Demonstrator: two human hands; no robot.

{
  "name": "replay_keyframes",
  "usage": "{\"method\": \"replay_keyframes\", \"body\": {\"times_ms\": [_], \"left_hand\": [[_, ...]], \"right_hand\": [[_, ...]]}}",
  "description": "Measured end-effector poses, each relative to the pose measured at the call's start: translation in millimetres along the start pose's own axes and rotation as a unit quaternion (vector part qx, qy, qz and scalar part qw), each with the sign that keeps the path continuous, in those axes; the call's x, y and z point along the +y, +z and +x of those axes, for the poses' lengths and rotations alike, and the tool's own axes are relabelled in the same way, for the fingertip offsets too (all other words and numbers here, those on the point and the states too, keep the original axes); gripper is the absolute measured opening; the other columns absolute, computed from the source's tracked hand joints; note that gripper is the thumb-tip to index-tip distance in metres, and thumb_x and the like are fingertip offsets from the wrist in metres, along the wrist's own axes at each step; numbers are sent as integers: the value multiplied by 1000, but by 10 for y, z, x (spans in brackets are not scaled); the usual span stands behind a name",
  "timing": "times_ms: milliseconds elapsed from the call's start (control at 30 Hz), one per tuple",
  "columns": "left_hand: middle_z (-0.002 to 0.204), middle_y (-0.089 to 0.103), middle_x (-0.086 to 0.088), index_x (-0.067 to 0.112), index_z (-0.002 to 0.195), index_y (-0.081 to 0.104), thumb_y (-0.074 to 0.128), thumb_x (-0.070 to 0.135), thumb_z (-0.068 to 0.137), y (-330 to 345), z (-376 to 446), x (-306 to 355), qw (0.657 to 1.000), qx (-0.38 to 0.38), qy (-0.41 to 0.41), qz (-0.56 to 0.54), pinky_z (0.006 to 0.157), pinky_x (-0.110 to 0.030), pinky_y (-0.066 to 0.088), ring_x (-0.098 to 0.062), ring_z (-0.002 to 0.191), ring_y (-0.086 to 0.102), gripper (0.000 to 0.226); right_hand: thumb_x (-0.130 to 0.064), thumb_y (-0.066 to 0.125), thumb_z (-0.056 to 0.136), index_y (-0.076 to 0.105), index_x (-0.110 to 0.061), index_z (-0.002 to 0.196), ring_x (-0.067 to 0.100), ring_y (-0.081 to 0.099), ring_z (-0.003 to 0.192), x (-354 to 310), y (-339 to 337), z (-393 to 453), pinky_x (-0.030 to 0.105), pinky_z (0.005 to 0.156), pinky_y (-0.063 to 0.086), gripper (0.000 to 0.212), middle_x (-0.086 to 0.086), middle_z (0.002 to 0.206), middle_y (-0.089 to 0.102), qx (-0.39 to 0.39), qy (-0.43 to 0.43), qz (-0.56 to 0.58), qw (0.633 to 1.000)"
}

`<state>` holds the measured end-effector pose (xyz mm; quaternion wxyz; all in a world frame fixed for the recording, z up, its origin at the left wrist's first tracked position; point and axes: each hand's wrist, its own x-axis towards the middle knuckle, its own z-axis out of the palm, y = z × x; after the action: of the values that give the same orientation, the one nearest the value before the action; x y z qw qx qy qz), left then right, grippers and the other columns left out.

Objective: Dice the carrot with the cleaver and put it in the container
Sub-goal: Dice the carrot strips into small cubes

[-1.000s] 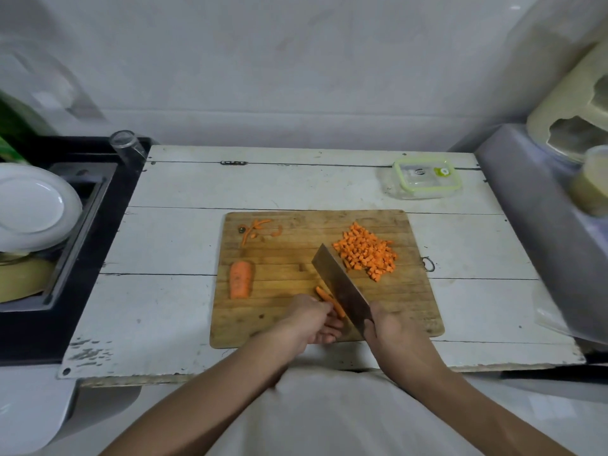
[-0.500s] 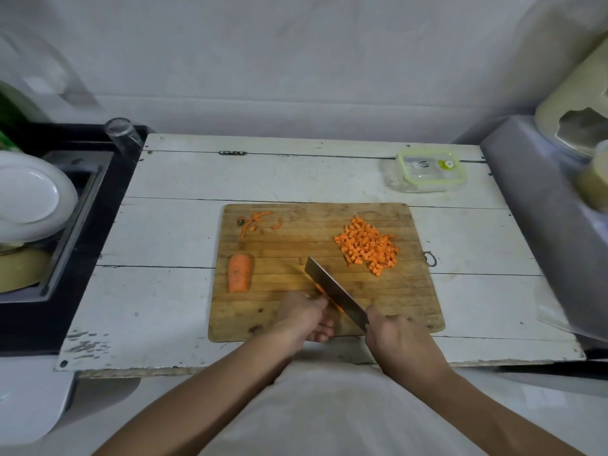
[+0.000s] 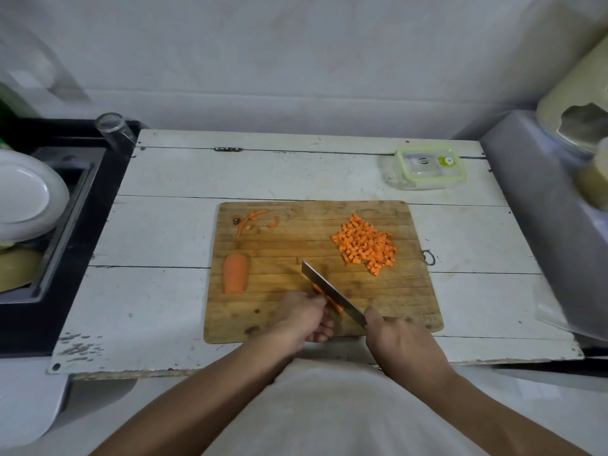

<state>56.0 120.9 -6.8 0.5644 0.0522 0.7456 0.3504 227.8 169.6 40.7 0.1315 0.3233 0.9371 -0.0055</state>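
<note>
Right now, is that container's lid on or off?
On. The container sits closed on the table; its green-rimmed lid covers the top.

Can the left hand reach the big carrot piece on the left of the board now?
Probably yes. The carrot piece lies bare on the board, nothing between. But the left hand must first release the strips.

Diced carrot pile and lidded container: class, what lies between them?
In the head view, only bare cutting board and white tabletop separate the diced carrot pile from the container.
</note>
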Motion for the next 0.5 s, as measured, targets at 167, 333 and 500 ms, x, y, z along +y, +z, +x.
{"method": "replay_keyframes", "body": {"times_ms": [167,333,500], "left_hand": [[66,73,-12,4,84,67,61,33,101,11,12,9,1000,-2,-9,-12,47,-28,51,-24,53,69,34],[66,73,-10,4,89,70,61,30,102,-16,-19,40,1000,-7,-16,-19,47,-27,51,-21,52,67,31],[61,70,-8,5,86,68,59,28,102,-14,-77,74,999,-2,-15,-33,44,-25,49,-20,46,63,30]], "right_hand": [[4,81,29,57,-8,83,21,40,24,36,111,-9,22,44,17,60,0,38,45,5,-20,12,1000],[-4,70,70,44,-10,111,28,65,56,-29,105,159,29,49,32,49,5,72,67,-21,-37,-4,999],[-7,46,92,34,-18,117,31,70,82,-134,51,266,35,59,44,31,4,92,70,-53,-5,27,998]]}}
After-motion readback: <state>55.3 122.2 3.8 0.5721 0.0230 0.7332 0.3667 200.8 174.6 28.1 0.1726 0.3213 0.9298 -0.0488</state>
